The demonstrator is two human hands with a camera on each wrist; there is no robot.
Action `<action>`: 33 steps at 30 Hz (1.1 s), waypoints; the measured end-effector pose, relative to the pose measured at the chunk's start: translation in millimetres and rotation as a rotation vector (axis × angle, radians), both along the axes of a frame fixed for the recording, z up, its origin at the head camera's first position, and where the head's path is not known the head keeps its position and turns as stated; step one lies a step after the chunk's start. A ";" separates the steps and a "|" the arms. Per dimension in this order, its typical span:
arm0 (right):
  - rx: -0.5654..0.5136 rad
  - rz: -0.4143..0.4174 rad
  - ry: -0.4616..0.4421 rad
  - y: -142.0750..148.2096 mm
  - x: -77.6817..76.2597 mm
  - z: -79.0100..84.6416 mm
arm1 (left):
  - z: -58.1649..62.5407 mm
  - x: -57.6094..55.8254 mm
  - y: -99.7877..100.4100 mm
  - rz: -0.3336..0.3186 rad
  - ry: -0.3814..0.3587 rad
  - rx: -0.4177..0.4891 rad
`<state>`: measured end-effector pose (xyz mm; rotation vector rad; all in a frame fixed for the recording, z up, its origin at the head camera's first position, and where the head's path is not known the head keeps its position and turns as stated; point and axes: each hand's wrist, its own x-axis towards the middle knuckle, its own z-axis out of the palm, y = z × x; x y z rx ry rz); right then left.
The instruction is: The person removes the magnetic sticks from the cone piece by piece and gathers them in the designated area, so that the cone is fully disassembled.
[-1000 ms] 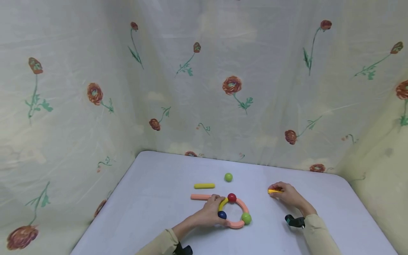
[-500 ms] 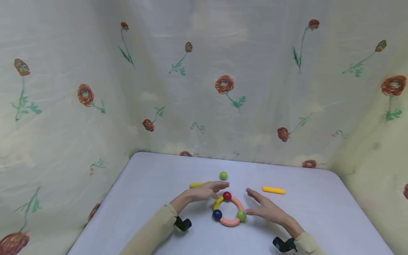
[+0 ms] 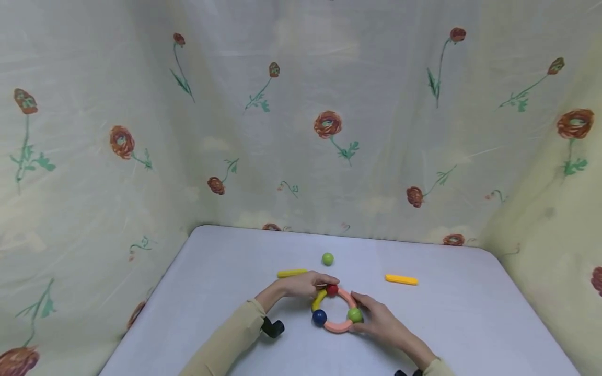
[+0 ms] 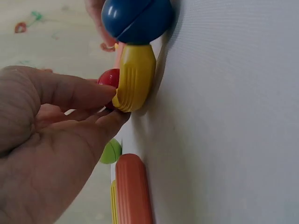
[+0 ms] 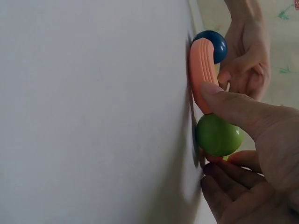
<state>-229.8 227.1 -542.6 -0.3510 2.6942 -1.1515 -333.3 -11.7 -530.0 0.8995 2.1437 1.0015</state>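
Observation:
A ring of magnetic toy rods and balls lies on the table: a curved yellow rod (image 4: 136, 77), two curved pink rods (image 3: 338, 327), a red ball (image 3: 332, 290), a blue ball (image 3: 319, 317) and a green ball (image 3: 355, 315). My left hand (image 3: 304, 284) pinches the ring at its far side, where the yellow rod meets the red ball. Around the green ball sits my right hand (image 3: 380, 322). Its thumb (image 5: 233, 105) presses the near pink rod, while its fingers (image 5: 229, 179) reach the far pink rod beyond the ball.
Behind the ring lie a loose green ball (image 3: 327, 258) and a straight yellow rod (image 3: 291, 273). A straight orange-yellow rod (image 3: 401, 280) lies to the right. The left wrist view shows a straight salmon rod (image 4: 133, 191), covered by my left arm in the head view. Flowered cloth (image 3: 301, 130) hangs behind.
My right hand has put down the orange-yellow rod and moved left onto the ring. My left hand let go near the blue ball, lifted off and took hold by the red ball.

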 end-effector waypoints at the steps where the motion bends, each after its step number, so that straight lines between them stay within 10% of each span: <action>1: 0.004 0.002 0.005 1.8 -1.0 0.6 | 1.5 1.1 -0.5 0.003 0.013 -0.021; 15: 0.004 0.179 0.078 25.6 -29.8 8.9 | 8.0 13.5 -9.4 -0.126 0.133 -0.169; 23: -0.045 0.041 0.033 20.5 -42.5 4.7 | 3.3 27.4 -9.5 0.077 0.229 -0.150; 33: -0.091 0.036 0.079 12.6 -57.7 -0.5 | -12.4 73.6 9.3 0.370 0.324 -0.168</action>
